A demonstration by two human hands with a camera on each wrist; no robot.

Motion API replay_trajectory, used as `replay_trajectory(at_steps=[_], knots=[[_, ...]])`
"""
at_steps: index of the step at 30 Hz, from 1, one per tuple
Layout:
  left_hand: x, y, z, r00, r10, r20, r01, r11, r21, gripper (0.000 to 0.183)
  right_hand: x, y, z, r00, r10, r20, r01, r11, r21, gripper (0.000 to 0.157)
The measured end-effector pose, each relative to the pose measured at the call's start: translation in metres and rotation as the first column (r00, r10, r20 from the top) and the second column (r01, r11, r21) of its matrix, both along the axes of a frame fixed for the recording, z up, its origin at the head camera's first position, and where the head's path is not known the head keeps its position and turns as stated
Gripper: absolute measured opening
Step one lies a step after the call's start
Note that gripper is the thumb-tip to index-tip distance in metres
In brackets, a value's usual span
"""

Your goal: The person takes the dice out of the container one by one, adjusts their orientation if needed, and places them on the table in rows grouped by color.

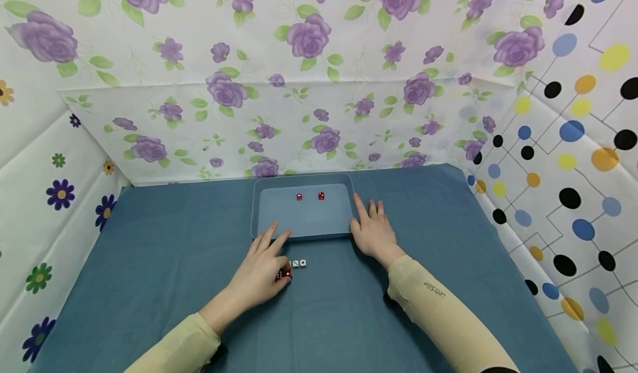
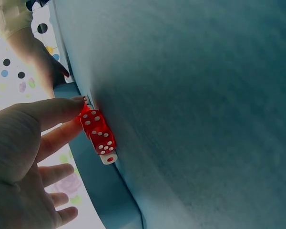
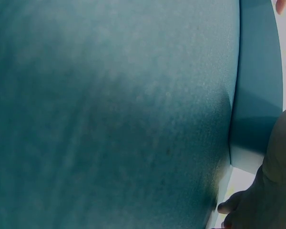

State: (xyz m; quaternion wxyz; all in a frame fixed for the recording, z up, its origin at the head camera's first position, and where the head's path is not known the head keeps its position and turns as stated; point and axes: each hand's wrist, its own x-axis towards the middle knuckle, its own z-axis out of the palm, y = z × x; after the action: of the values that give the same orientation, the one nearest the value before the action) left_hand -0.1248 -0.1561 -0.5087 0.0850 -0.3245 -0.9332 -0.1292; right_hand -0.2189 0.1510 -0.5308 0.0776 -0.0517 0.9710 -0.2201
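Note:
My left hand (image 1: 259,273) is in front of the blue tray (image 1: 266,236), thumb and index finger pinching a red die at the end of a small group of dice. In the left wrist view, other red dice (image 2: 103,140) stand beside those fingertips, with a white die (image 2: 108,158) behind them. White dice (image 1: 299,264) sit in a short row just right of the left fingers. Two red dice (image 1: 321,195) lie apart inside the tray, towards its far side. My right hand (image 1: 374,231) rests at the tray's right edge, fingers extended along it.
A blue cloth (image 1: 199,212) covers the table. Behind it hangs a sheet with purple flowers (image 1: 309,35); a dotted sheet (image 1: 573,240) borders the right and a flower-printed sheet (image 1: 35,195) the left.

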Motion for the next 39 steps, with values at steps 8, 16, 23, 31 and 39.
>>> replay_trajectory(at_steps=[8,16,23,31,39], knots=[[0.0004,0.0017,-0.0006,1.0,0.008,-0.016,-0.009,1.0,-0.028,0.025,0.0,0.0001,-0.001,1.0,0.004,-0.006,-0.004,1.0,-0.004,0.064],[0.0012,0.0027,-0.0021,1.0,0.011,-0.019,-0.012,0.999,-0.038,0.026,0.0,0.0007,-0.0008,1.0,0.01,-0.008,-0.01,1.0,-0.002,0.064],[0.0008,0.0035,-0.0027,0.999,0.016,-0.028,-0.017,0.999,-0.046,0.028,-0.0006,0.0012,-0.0018,1.0,0.007,-0.006,-0.007,1.0,-0.001,0.064],[0.0004,0.0034,-0.0018,0.999,0.013,-0.044,-0.016,0.999,-0.05,0.028,-0.0012,0.0013,-0.0029,1.0,0.004,-0.004,-0.004,1.0,-0.002,0.064],[0.0015,0.0035,-0.0004,0.999,0.015,-0.042,-0.017,0.998,-0.057,0.028,-0.0007,0.0007,-0.0012,1.0,0.002,-0.003,-0.002,1.0,-0.005,0.064]])
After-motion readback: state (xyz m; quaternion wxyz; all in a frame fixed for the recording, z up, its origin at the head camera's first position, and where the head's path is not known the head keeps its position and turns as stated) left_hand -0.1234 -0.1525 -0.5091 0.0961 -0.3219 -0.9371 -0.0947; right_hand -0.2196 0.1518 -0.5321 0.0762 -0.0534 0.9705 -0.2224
